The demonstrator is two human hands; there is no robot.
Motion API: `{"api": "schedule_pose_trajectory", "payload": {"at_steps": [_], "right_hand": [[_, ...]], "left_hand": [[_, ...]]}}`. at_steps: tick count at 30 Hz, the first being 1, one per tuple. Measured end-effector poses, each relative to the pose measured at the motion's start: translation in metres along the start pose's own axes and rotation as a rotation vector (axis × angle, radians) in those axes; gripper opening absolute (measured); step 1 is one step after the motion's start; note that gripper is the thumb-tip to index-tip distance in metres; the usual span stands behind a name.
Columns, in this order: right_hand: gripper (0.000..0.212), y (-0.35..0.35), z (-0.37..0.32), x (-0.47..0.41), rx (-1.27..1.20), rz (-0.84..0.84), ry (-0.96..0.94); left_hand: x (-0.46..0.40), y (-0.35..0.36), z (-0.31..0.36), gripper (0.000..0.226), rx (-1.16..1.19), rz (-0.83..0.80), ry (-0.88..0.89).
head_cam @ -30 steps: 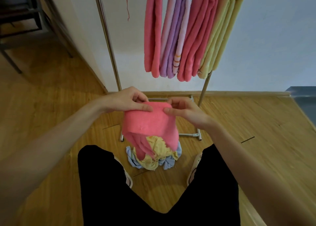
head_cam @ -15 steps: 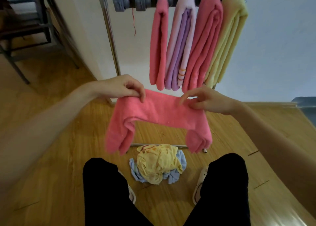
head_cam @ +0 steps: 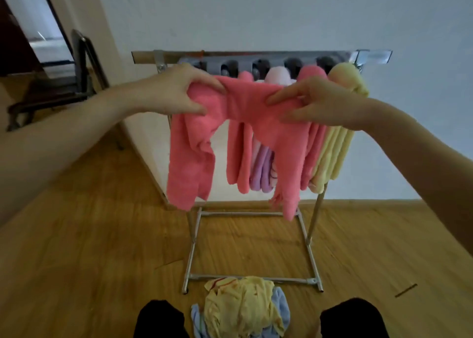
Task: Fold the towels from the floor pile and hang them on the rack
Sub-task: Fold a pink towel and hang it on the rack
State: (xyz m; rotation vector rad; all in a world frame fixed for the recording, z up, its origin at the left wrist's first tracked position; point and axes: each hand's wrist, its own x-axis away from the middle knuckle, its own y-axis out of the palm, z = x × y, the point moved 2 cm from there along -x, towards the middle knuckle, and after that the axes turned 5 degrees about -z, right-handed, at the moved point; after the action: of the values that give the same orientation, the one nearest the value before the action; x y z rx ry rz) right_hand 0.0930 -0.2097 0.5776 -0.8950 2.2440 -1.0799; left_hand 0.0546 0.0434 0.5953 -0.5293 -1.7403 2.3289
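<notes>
Both hands hold a folded, fluffy coral-pink terry towel [head_cam: 245, 112] level with the top bar of the chrome tubular metal drying rack [head_cam: 256, 56]. The left hand [head_cam: 176, 89] is clamped on the towel's left shoulder, thumb beneath and fingers over; the right hand [head_cam: 312, 102] pinches the right shoulder. The hands are set apart, the cloth bridging them in a thick, soft band while its two ends droop in long lobes. Behind it on the rack hang folded towels in narrow vertical rolls: a pink plush towel [head_cam: 240, 156], a lilac-and-white striped towel [head_cam: 263, 168], another pink towel [head_cam: 314, 148], mostly hidden, and a pale yellow ribbed towel [head_cam: 337, 143]. On the wood-plank floor [head_cam: 89, 248], just in front of the rack's foot bar, lies a crumpled heap of yellow and light-blue cloths [head_cam: 243, 309].
</notes>
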Motion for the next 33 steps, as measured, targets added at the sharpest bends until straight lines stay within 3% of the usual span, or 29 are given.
{"api": "schedule_pose_trajectory", "payload": {"at_steps": [5, 12, 16, 22, 24, 29, 33], "right_hand": [[0.042, -0.039, -0.003, -0.047, 0.144, 0.273, -0.010], [0.039, -0.042, 0.011, -0.100, 0.343, 0.326, 0.180], [0.027, -0.003, 0.011, -0.104, 0.462, 0.524, 0.231], [0.028, 0.068, 0.051, -0.107, 0.676, 0.708, 0.081], [0.025, 0.083, 0.065, -0.107, 0.695, 0.703, 0.036], [0.042, 0.105, 0.096, -0.105, 0.670, 0.556, 0.028], [0.052, 0.111, 0.113, -0.101, 0.349, 0.492, -0.098]], "left_hand": [[-0.041, -0.029, -0.016, 0.060, -0.171, 0.224, 0.048], [-0.086, -0.014, -0.040, 0.064, -0.339, 0.299, 0.018], [-0.102, 0.016, -0.035, 0.052, -0.454, 0.463, 0.053], [-0.106, 0.068, -0.045, 0.044, -0.381, 0.566, 0.080], [-0.106, 0.077, -0.049, 0.042, -0.383, 0.570, 0.080], [-0.106, 0.089, -0.061, 0.048, -0.594, 0.586, 0.193], [-0.097, 0.109, -0.069, 0.049, -0.562, 0.625, 0.210]]}}
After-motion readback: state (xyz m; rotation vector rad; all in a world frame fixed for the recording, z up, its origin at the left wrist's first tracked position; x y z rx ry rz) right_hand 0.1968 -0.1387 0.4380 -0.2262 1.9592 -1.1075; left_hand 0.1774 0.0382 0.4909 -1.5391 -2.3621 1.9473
